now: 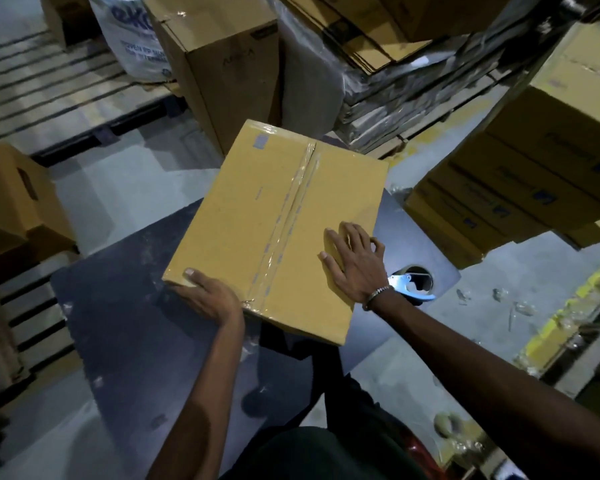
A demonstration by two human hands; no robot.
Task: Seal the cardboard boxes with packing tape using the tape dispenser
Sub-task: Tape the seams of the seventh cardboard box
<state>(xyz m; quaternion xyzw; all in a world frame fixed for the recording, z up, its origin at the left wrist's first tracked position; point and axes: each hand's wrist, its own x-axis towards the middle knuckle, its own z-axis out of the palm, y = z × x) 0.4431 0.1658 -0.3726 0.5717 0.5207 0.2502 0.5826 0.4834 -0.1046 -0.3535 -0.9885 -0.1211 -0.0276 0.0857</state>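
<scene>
A brown cardboard box (257,216) lies on a dark table (125,323) in front of me, with clear packing tape running along its centre seam and over its edges. My left hand (205,296) grips the box's near left corner, thumb on top and fingers down the side. On the right half of the box top my right hand (354,261) rests flat with straight fingers. Just right of my right wrist, the tape dispenser (414,284) with a blue handle lies on the table, and neither hand touches it.
Stacked cardboard boxes (534,174) rise at the right, a tall box (229,74) and wrapped flat cartons (395,81) behind. A box with a handle hole (14,202) sits at the left, near a wooden pallet (49,98). A tape roll (447,424) lies on the floor, lower right.
</scene>
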